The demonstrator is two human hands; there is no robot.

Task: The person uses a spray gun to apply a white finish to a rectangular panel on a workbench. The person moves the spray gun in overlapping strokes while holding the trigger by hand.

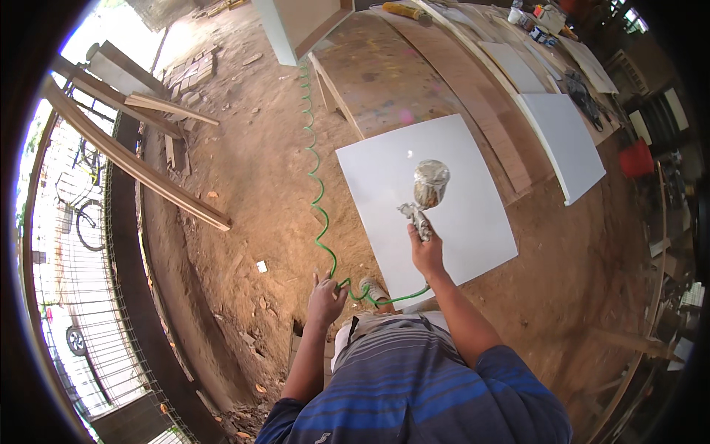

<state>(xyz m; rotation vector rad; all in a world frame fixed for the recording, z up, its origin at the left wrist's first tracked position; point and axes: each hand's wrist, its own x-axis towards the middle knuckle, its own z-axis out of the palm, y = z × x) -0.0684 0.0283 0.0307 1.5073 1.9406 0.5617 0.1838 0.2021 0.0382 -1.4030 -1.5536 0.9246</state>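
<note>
A spray gun (425, 200) with a foil-wrapped cup was gripped by the right hand (427, 253), fingers closed round its handle, over the white panel (444, 214) at frame centre. The green coiled hose (318, 185) was loosely grasped by the left hand (325, 296) at lower centre, above the dirt floor (251, 192).

**Striped shirt, bare forearms**

The person wears a short-sleeved shirt in horizontal stripes of bright blue, dark navy and grey-blue, the bands running across the shoulders and chest. The sleeves end above the elbows, leaving both forearms uncovered. Below the shirt's hem shows a strip of light, whitish trousers. The left hand (326, 297) and right hand (427, 252) are ungloved, with no watch or ring visible.
</note>
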